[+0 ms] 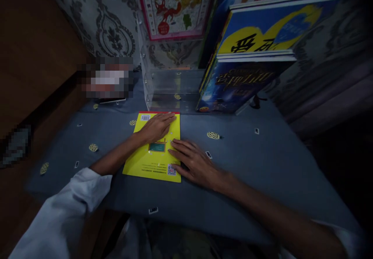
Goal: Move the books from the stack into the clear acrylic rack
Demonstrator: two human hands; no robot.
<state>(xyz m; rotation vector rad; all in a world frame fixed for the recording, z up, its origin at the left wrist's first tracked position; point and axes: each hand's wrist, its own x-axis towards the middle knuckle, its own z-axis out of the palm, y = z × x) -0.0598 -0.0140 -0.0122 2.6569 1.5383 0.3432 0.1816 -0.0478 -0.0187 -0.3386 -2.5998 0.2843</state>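
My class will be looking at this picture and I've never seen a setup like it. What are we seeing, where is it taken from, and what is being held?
There is no machine here: a person works with two bare hands. The one picture comes from a camera worn on that person's head, looking forward and down.

A yellow book lies flat on a grey-blue cloth printed with pineapples. The left hand rests on its upper part; the right hand reaches over its right edge. Neither hand seems to grip it.

Behind stands a clear plastic rack, with a dark blue book upright at its right side. A blurred patch at the left hides what is there.
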